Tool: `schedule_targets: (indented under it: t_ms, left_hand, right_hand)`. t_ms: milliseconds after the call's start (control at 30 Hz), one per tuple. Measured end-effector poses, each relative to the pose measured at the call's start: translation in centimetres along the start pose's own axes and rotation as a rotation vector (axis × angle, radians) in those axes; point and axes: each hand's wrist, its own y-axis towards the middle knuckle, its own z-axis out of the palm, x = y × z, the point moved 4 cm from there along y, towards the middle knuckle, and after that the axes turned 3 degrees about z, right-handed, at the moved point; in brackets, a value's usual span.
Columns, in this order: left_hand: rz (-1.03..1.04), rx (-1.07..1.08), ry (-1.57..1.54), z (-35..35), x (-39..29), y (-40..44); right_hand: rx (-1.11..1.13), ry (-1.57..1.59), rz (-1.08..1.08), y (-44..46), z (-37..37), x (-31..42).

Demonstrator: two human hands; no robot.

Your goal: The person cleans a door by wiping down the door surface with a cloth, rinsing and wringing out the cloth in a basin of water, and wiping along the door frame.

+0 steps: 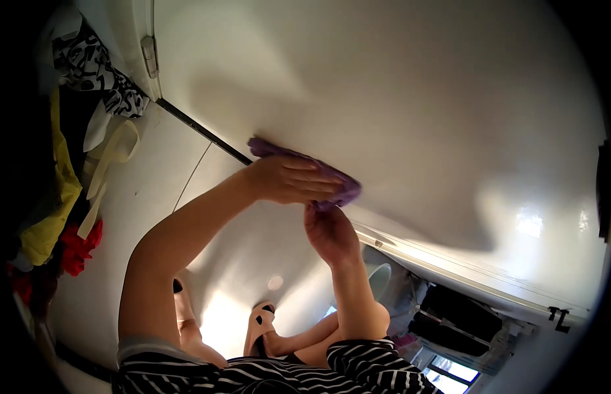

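A purple cloth [350, 190] lies bunched against the lower part of a large white door [410, 118]. My left hand [295, 178] reaches across from the left and holds the cloth, its fingers close together over it and its thumb hidden. Just below, my right hand [333, 231] is closed at the cloth's lower edge, with thumb and fingertips pinching it. The two hands are close to each other, near the door's bottom edge.
A metal hinge [150, 56] sits on the door's left side. Patterned, yellow and red clothes [56, 210] hang at the left, with a pale strap [108, 171] dangling. My slippered foot [259, 322] rests on the pale floor. Dark items [456, 318] stand at the lower right.
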Motion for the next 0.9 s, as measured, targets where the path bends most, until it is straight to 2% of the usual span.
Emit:
schedule_targets:
  t_ms: [67,100,167,233,300,400,433,500,533,600,633,667,700,767,800,900]
  left_hand:
    - [-0.38,-0.048,0.17,-1.0,1.1,-2.3]
    - [-0.536,-0.028,0.024,-0.2,1.1,-2.5]
    - [-0.672,-0.116,-0.085,-0.6,1.4,0.5]
    - [-0.552,-0.316,0.008,-3.8,2.3,8.6]
    - [-0.381,-0.412,0.074,-4.7,1.9,13.2]
    - [-0.131,-0.338,0.079,-3.4,0.9,14.9]
    - [-0.109,-0.339,-0.036,-3.1,0.9,14.5]
    - [-0.039,-0.257,-0.077,-1.5,-0.1,11.9]
    - [-0.039,-0.233,-0.046,-0.3,-0.7,9.6]
    - [-0.072,-0.146,0.007,2.3,-2.0,3.7]
    - [-0.108,-0.082,0.032,3.5,-2.4,0.8]
    - [-0.161,-0.065,0.092,3.9,-2.5,-1.3]
    - [-0.221,-0.016,0.104,4.0,-2.9,-3.4]
    - [-0.334,0.115,0.085,4.2,-3.7,-7.8]
    - [-0.379,0.192,0.054,4.1,-3.5,-8.4]
    - [-0.6,0.385,0.026,4.2,-4.5,-8.5]
  right_hand:
    - [-0.03,-0.085,0.022,-0.6,2.7,-1.8]
    - [-0.002,-0.071,0.019,-0.9,4.0,-2.3]
    - [0.147,0.028,0.043,-2.6,6.5,-2.8]
    - [0.311,0.068,0.046,-5.3,9.1,-2.7]
    - [0.354,0.052,-0.03,-7.9,9.6,-1.4]
    - [0.283,0.105,-0.108,-9.9,8.7,0.4]
    - [0.232,0.14,-0.12,-9.7,8.0,0.7]
    - [0.176,0.217,-0.086,-8.3,5.9,1.3]
    - [0.193,0.217,-0.045,-6.7,4.0,1.9]
    - [0.0,0.05,-0.129,-3.6,1.2,2.2]
    - [-0.025,0.033,-0.121,-1.9,0.2,2.1]
    - [-0.054,0.016,-0.112,-0.2,-1.2,2.0]
    - [0.064,0.012,-0.062,1.3,-2.7,2.0]
    - [-0.084,-0.022,-0.099,3.4,-4.2,1.4]
    - [-0.151,-0.038,-0.125,3.9,-4.0,1.1]
    - [-0.152,-0.115,-0.215,2.5,-2.1,0.7]
